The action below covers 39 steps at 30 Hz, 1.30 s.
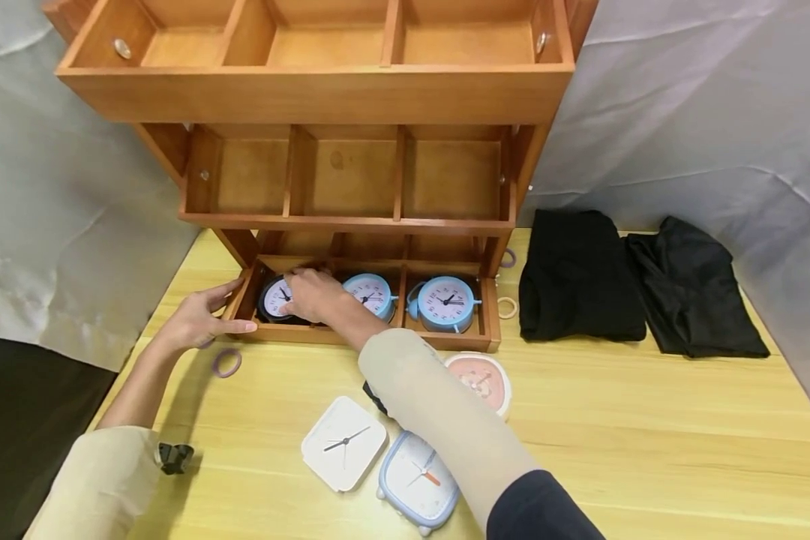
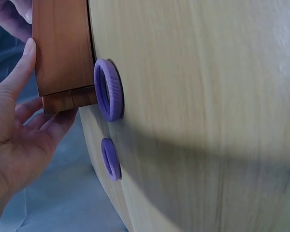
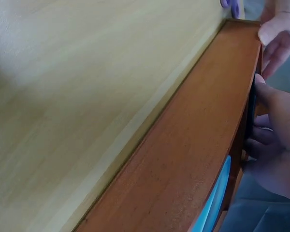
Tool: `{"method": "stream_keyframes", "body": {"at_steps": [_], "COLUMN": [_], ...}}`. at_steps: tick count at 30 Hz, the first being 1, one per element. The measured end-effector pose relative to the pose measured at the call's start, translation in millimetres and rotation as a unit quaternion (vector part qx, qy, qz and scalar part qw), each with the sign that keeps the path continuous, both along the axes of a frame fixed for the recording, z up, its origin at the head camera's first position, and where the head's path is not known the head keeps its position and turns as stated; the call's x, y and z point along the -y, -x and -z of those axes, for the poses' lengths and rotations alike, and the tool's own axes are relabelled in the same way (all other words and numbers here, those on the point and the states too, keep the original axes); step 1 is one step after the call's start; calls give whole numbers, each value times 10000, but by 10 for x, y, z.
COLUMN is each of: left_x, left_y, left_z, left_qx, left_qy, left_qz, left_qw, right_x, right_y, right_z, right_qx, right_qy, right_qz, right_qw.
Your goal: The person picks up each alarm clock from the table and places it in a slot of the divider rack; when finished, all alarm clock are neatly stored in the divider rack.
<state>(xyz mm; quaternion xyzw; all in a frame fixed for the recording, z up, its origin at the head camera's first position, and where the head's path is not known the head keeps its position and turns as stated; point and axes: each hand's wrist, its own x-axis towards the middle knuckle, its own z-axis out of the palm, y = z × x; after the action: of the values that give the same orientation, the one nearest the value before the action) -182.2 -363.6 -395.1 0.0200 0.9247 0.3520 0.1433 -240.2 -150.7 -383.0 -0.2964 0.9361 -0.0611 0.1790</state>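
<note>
A black alarm clock [image 1: 274, 300] with a white dial sits in the left compartment of the wooden rack's lowest tray [image 1: 310, 334]. My right hand [image 1: 316, 295] holds this clock by its right side, the thumb over its face. At the tray's left end, my left hand [image 1: 199, 319] grips the corner; in the left wrist view its thumb lies against the front board [image 2: 63, 48] and its fingers curl behind the end. Blue alarm clocks occupy the middle compartment [image 1: 367, 295] and the right one [image 1: 445, 302]. The right wrist view shows only the black clock's dark edge [image 3: 252, 108].
On the table lie a white square clock [image 1: 344, 442], a blue-framed clock [image 1: 418, 480] and a pink clock [image 1: 479, 379], partly behind my right sleeve. Hair ties, one purple [image 1: 226, 363] and one beige [image 1: 508, 307], flank the rack. Folded black cloths [image 1: 580, 277] lie right.
</note>
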Motion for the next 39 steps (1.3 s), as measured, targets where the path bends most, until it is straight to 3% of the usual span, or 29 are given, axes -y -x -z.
{"method": "stream_keyframes", "body": {"at_steps": [11,15,19,23,27,32,39], "left_x": [-14,-26,-20,-9,9,26,6], "left_y": [0,1,2,7,12,5,13], "left_z": [24,32,10,-8,-17,-3,-14], "left_qx": [62,36,21,56,67,44,50], "left_qy": [26,39,57,69,133,167,213], "left_qz": [-7,33,40,63,105,138,168], "left_qw": [10000,10000,10000,9999,9998,9998,9996], "right_x": [-51,-177,-491,-974,-1499,-2147,-2758], "right_y": [-59,-97,-211,-432,-689,-973,-1263], "right_z": [59,-56,-338,-583,-682,-578,-171], "right_qx": [-428,-482,-438,-429,-326,-135,-250], "right_qy": [-953,-615,-48,557,1153,1533,1688], "right_qz": [-80,-91,-257,-325,-195,-17,76], "right_qw": [9945,9969,9987,9970,9926,9881,9853]}}
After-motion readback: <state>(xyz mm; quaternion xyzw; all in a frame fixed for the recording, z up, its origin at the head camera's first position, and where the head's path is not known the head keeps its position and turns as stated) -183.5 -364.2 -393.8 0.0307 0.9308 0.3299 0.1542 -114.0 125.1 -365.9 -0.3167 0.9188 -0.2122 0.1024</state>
